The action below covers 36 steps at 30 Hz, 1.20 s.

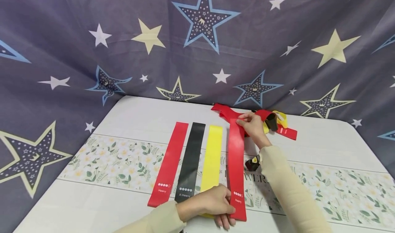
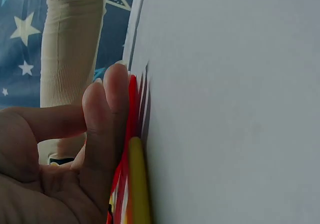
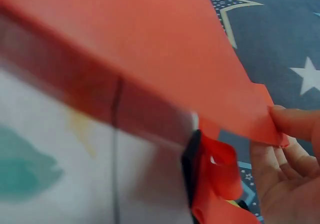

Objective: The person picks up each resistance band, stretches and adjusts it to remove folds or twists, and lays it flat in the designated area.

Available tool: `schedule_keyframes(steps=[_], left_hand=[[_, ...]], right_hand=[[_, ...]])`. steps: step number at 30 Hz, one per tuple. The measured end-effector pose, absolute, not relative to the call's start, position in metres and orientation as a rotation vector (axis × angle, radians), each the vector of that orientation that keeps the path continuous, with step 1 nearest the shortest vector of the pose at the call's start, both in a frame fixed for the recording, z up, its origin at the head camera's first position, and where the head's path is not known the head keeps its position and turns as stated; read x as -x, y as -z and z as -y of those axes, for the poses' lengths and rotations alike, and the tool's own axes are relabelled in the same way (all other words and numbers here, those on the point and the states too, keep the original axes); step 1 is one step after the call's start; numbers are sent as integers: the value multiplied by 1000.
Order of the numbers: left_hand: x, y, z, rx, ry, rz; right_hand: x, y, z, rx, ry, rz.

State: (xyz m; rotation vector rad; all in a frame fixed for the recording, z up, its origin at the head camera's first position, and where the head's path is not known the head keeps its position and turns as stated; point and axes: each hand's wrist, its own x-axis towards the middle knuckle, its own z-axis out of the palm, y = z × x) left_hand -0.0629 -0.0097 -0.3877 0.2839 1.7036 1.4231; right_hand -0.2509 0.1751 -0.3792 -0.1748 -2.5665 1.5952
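A red resistance band (image 1: 236,167), marked "Heavy" at its near end, runs lengthwise between both hands. My right hand (image 1: 253,126) pinches its far end between thumb and fingers, and in the right wrist view the band (image 3: 165,54) stretches raised from that grip. At the near end, my left hand (image 1: 216,200) rests at the band's left edge. In the left wrist view its fingers (image 2: 97,114) lie against the red band's edge, the band between them and the tabletop. Left of it lie a yellow band (image 1: 212,157), a black "X-Heavy" band (image 1: 190,157) and another red "Heavy" band (image 1: 169,164).
Behind the right hand, a tangled pile of bands (image 1: 271,119) in red, black and yellow sits at the back of the white table (image 1: 148,109). A floral strip (image 1: 114,161) crosses the tabletop. A star-patterned cloth (image 1: 197,65) hangs behind.
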Motion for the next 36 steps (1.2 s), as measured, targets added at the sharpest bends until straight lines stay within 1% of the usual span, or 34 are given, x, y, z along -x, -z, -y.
schedule_keyframes(steps=[6,12,17,23,31,36], left_hand=[[65,389,13,-265,-1367,-1722],[68,391,17,-286,-1345,-1699],[69,391,20,-290,-1333,-1713],[69,391,23,-273,-1322,-1731],[68,388,21,-266,-1311,-1744],[66,383,22,-265,-1286,-1831]], right_hand=[[252,390,-171,207,-1503,2771],[251,386,-169,152,-1411,2950],[253,384,-163,97,-1384,2973],[256,387,-158,102,-1394,2962],[257,387,-165,142,-1380,2973],[256,383,-168,69,-1305,2987]])
